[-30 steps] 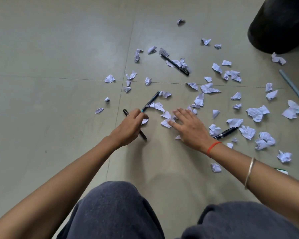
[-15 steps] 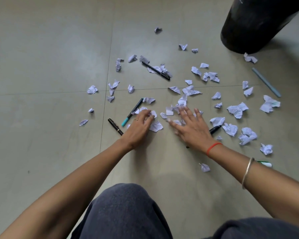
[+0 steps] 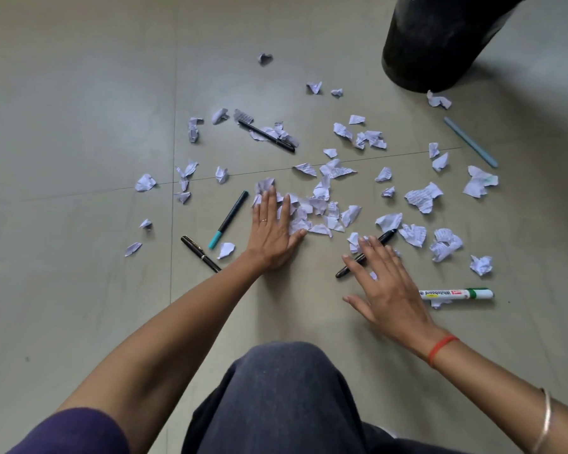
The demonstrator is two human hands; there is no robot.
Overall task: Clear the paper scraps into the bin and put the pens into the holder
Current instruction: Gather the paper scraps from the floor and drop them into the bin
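Left hand (image 3: 271, 232): flat on the floor (image 3: 79, 126), fingers spread, holding nothing, against a heap of paper scraps (image 3: 312, 211).
Right hand (image 3: 386, 290): spread, grip empty, fingertips over a black pen (image 3: 382, 238).
Marker (image 3: 456, 293): reads "Whiteboard", green band, just right of the right hand.
Scrap print: too small to read.
Other pens: teal-tipped pen (image 3: 229, 218), black pen with gold trim (image 3: 200, 253).
Bin (image 3: 440, 40): black, upper right, unlabelled.

Grey tiled floor (image 3: 79, 126) w/ thin grout lines, dark trouser knee (image 3: 286, 398), purple sleeve (image 3: 79, 434) btm left
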